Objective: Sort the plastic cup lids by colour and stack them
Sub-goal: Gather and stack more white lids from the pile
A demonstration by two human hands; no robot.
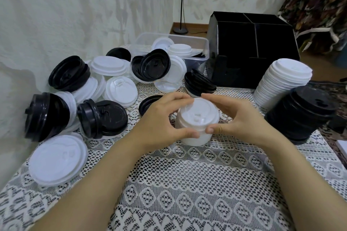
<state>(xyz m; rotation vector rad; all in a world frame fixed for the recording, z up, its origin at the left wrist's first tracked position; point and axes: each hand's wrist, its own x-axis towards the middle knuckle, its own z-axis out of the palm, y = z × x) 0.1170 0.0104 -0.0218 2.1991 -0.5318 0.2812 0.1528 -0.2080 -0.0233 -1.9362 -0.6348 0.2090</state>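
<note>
A short stack of white lids (197,124) stands on the lace tablecloth in the middle. My left hand (161,122) grips its left side, thumb in front and fingers curled over the top edge. From the other side my right hand (238,120) holds it the same way. At the right a tall white stack (281,84) leans beside a tall black stack (300,114). Loose and partly nested black lids (69,73) and white lids (120,92) lie in a heap at the left and back. One large white lid (58,159) lies near the left edge.
A clear plastic tub (187,41) with a few lids in it stands at the back. A black divided organiser box (253,50) sits at the back right. The wall runs close along the left. A lamp stand (180,30) rises behind the table.
</note>
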